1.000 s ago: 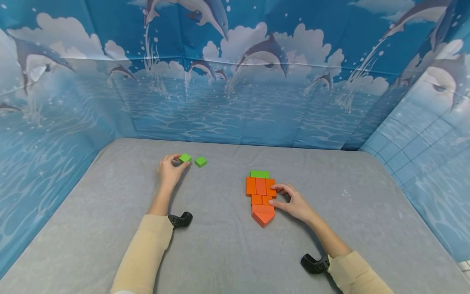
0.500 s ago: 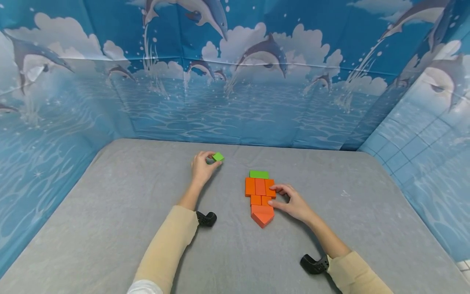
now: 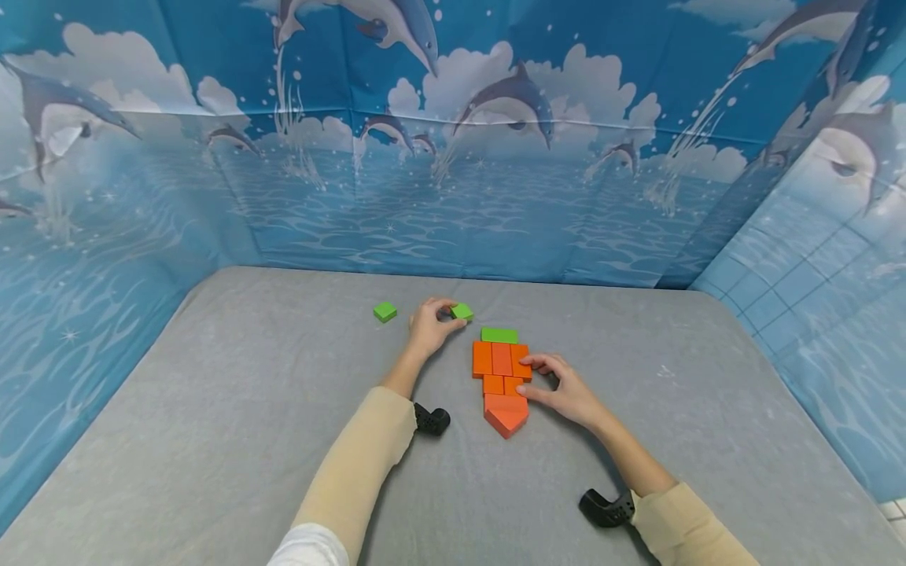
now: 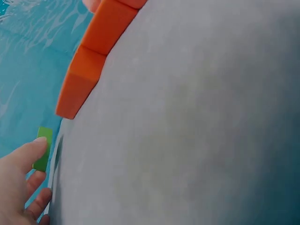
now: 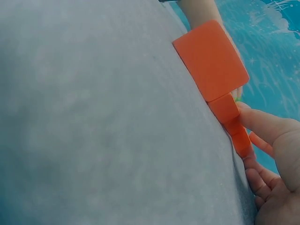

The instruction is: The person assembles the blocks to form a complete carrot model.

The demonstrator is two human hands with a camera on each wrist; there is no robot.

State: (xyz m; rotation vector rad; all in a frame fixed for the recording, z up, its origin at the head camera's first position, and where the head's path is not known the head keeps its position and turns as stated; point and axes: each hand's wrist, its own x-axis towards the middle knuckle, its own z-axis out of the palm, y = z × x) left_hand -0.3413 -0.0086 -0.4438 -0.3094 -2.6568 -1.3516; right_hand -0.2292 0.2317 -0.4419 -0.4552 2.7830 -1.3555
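In the head view my left hand (image 3: pixel 428 327) pinches a small green block (image 3: pixel 462 312) between thumb and fingers, behind and left of a row of blocks. The left wrist view shows the thumb lying across this green block (image 4: pixel 42 162). My right hand (image 3: pixel 569 393) rests its thumb and fingertips against the right side of the arrangement: three orange blocks (image 3: pixel 502 359) side by side, two smaller orange blocks (image 3: pixel 493 384), and a pointed orange block (image 3: pixel 506 414) at the near end. A flat green block (image 3: pixel 499 336) lies against the far end.
Another small green block (image 3: pixel 385 312) lies alone to the left on the grey cloth-covered table (image 3: pixel 248 409). A blue curtain (image 3: pixel 467 212) with dolphins rises behind and at both sides. Black wrist cameras stick out from both sleeves.
My left hand has carried one small green block rightward from beside the other one toward the arrangement. The right hand stays where it was against the orange blocks.
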